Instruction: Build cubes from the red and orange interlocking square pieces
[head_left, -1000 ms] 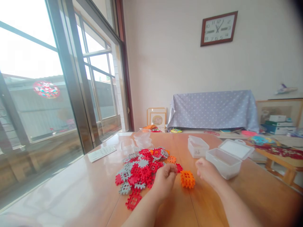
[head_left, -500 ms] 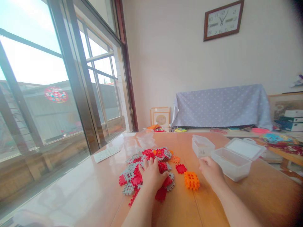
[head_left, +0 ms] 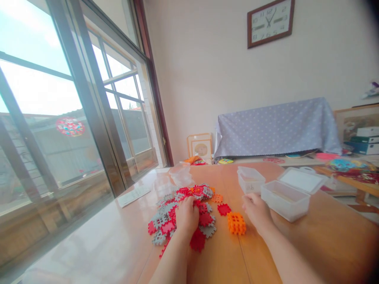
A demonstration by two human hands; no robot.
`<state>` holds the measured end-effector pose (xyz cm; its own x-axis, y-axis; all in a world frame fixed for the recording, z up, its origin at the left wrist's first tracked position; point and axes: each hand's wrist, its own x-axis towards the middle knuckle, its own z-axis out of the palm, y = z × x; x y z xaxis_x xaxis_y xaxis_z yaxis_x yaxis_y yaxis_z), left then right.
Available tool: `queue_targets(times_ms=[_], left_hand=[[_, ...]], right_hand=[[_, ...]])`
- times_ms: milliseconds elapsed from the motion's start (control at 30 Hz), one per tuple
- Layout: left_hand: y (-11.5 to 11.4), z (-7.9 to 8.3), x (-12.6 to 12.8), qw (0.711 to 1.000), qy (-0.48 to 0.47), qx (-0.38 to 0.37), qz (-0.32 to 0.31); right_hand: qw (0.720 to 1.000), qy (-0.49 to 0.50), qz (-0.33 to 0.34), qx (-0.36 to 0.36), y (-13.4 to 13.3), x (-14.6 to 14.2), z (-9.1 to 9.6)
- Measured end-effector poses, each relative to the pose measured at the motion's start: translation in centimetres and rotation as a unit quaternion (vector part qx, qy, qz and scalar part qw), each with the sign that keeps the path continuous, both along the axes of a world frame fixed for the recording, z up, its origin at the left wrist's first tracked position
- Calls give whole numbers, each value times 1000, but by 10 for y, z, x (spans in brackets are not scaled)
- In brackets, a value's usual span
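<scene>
A pile of red, grey and orange interlocking plastic tiles (head_left: pixel 180 209) lies on the wooden table (head_left: pixel 325 244). My left hand (head_left: pixel 187 217) rests on top of the pile, fingers curled down onto the red tiles. An orange cube built of tiles (head_left: pixel 236 223) stands to the right of the pile, with a single red tile (head_left: pixel 224 209) behind it. My right hand (head_left: pixel 257 211) lies on the table just right of the cube, fingers loosely curled, close to an open clear plastic box (head_left: pixel 286 199).
A smaller clear box (head_left: pixel 250 180) stands behind the open one. Clear bags (head_left: pixel 180 176) and a printed sheet (head_left: pixel 134 196) lie near the window on the left. A covered piece of furniture (head_left: pixel 276 128) and a cluttered side table (head_left: pixel 348 167) stand beyond.
My left hand left the spot beside the orange cube and moved onto the tile pile, where its fingers have curled in. The right hand has hardly shifted. The view has tilted slightly.
</scene>
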<state>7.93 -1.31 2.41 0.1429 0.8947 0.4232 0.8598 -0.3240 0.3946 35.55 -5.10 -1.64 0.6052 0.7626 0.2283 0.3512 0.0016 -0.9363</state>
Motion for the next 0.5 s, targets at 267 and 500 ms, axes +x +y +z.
queue_targets(times_ms=[267,500], left_hand=[[19,-1,-5,970,-237,45,-40],[32,1,-16,937,-349,10,10]], right_hand=[[1000,-5,12,15,-2,-3,1],[1000,-19,14,18,-3,-3,4]])
